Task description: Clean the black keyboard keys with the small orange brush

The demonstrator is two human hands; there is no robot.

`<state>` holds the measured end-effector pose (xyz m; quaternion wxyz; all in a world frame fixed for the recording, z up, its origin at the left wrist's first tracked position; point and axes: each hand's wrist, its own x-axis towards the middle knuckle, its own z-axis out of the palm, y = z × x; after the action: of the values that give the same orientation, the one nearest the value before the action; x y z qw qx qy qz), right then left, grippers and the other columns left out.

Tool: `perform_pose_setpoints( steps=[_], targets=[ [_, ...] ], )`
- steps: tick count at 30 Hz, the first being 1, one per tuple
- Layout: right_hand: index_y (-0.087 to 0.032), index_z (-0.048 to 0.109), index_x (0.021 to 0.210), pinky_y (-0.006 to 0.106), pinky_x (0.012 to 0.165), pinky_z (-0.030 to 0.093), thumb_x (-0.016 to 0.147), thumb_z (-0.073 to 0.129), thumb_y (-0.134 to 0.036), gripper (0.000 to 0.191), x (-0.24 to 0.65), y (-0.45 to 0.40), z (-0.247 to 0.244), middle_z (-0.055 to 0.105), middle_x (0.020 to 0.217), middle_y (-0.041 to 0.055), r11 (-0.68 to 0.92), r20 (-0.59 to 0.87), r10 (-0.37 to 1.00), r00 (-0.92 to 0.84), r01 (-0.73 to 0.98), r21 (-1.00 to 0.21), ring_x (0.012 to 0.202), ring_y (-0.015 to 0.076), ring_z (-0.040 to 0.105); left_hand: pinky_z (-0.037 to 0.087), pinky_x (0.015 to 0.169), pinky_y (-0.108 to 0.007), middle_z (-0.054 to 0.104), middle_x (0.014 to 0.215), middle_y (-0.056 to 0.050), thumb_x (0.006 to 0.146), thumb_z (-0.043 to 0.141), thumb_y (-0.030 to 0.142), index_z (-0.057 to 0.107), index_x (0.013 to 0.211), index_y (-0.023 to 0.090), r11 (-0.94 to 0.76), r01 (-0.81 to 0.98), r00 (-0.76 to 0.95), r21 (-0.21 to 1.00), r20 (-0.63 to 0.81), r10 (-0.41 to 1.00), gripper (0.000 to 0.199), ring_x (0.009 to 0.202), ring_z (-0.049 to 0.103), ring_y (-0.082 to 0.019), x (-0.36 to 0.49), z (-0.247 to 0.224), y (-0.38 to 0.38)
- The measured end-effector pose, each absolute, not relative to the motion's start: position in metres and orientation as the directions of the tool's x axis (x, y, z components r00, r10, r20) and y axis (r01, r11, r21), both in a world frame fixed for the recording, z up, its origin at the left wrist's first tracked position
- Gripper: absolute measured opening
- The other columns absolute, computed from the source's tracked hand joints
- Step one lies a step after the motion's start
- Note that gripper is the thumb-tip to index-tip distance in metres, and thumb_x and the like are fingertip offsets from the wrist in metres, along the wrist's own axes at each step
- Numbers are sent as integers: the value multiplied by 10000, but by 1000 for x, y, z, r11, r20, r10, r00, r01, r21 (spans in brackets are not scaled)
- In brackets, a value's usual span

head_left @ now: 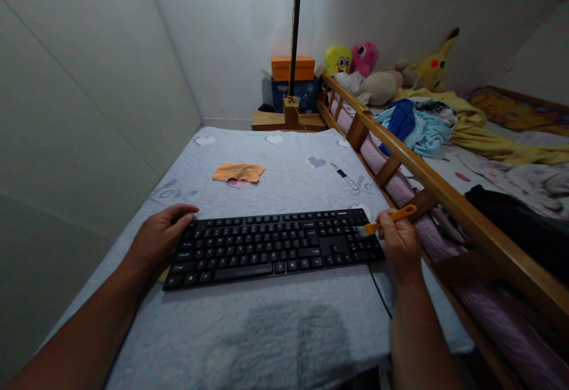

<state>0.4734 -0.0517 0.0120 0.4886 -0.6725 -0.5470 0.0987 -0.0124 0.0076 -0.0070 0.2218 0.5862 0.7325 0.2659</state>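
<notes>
A black keyboard (267,246) lies on the pale blue quilted cloth (284,325). At its left end is my left hand (164,233), with the fingers closed on the keyboard's edge near the upper left corner. My right hand (400,242) grips a small orange-handled brush (402,212) at the keyboard's right end. The brush's pale bristles point left and rest over the number keys. Behind the keyboard, an orange cloth (239,172) lies crumpled. A thin tool with a black middle (341,173) lies farther right.
A wooden rail (402,156) runs along the right side. Beyond it are clothes (411,126) and plush toys (365,58). A dark pole (295,34) stands at the back before an orange box (304,68). A wall is on the left.
</notes>
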Motion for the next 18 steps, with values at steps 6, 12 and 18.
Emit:
perform_pose_setpoints(
  steps=[6, 12, 18],
  targets=[
    [-205, 660, 858, 330, 654, 453, 968, 513, -542, 384, 475, -48, 9, 568, 645, -8, 76, 441, 792, 422, 649, -757, 609, 187, 553, 512, 841, -352, 773, 1030, -87, 787, 548, 534, 748, 1088, 170, 173, 701, -219, 691, -22, 975, 513, 934, 696, -283, -8, -3, 6],
    [-211, 670, 832, 323, 640, 461, 944, 536, -525, 359, 470, -46, 15, 588, 625, 0, 105, 454, 814, 362, 677, -729, 607, 195, 573, 516, 780, -333, 772, 954, -74, 769, 575, 519, 750, 1049, 171, 179, 682, -238, 709, -17, 971, 480, 866, 697, -264, -5, 1, 6],
    [-226, 596, 724, 281, 499, 368, 945, 536, -527, 379, 476, -53, 13, 496, 538, -29, 81, 365, 847, 386, 585, -807, 489, 157, 479, 517, 750, -318, 767, 910, -71, 753, 588, 513, 741, 1040, 159, 187, 638, -258, 747, -21, 966, 480, 834, 693, -252, 2, 7, 3]
  ],
)
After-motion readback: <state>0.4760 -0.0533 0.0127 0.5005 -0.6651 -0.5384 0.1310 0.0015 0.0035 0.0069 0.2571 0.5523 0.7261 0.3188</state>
